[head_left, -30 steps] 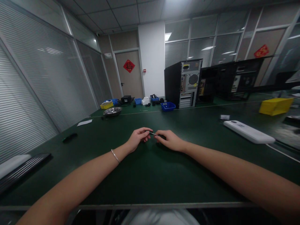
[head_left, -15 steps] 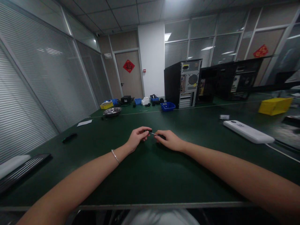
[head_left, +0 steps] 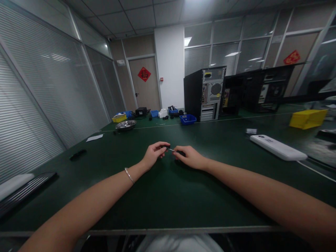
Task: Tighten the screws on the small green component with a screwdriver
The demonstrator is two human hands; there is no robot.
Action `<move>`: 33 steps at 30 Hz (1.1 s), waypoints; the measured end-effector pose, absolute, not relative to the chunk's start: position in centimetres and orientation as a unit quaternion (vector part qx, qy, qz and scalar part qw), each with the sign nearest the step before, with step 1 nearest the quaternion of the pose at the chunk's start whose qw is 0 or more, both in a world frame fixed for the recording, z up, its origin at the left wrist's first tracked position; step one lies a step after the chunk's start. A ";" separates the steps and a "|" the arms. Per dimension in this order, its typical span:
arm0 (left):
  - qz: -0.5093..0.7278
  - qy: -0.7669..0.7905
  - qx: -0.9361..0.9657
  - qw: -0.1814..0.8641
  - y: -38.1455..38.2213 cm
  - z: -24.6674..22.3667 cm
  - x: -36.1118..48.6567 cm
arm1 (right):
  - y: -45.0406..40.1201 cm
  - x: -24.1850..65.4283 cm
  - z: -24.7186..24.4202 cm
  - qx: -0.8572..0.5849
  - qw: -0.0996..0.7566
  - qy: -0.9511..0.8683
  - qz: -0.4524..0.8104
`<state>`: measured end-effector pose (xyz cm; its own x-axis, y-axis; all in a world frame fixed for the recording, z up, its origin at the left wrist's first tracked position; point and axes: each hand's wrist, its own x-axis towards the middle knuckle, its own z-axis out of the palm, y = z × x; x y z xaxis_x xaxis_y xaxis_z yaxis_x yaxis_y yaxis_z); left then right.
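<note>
Over the middle of the green table [head_left: 168, 196], my left hand [head_left: 154, 154] is closed on a small black part [head_left: 168, 147], mostly hidden by the fingers. My right hand [head_left: 191, 157] is closed round the dark handle of a screwdriver [head_left: 172, 150]. Its thin metal shaft points left and meets the black part at my left fingertips. The exact kind of the black part is too small to make out.
Left of my hands lie a dark pen-like object [head_left: 78, 154] and white paper [head_left: 95, 138]. Farther back are a metal dish [head_left: 126, 125], a blue bin [head_left: 188, 119] and a computer tower [head_left: 205, 94]. A white power strip [head_left: 278, 147] and yellow bin [head_left: 308, 119] sit right.
</note>
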<state>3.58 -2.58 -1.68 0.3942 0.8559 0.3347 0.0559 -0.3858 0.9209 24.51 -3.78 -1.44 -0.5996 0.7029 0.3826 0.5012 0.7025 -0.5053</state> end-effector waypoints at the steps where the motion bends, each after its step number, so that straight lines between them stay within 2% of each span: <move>1: 0.443 0.320 0.703 0.456 -2.5 -1.7 3.6 | -3.8 24.5 -1.4 -0.343 0.287 -0.877 0.177; 13: 0.427 0.317 0.671 0.516 -1.8 -2.3 3.4 | -3.7 24.4 -1.4 -0.341 0.288 -0.878 0.174; 33: 0.400 0.333 0.665 0.536 -1.8 -2.3 3.3 | -4.0 24.5 -1.1 -0.346 0.273 -0.878 0.187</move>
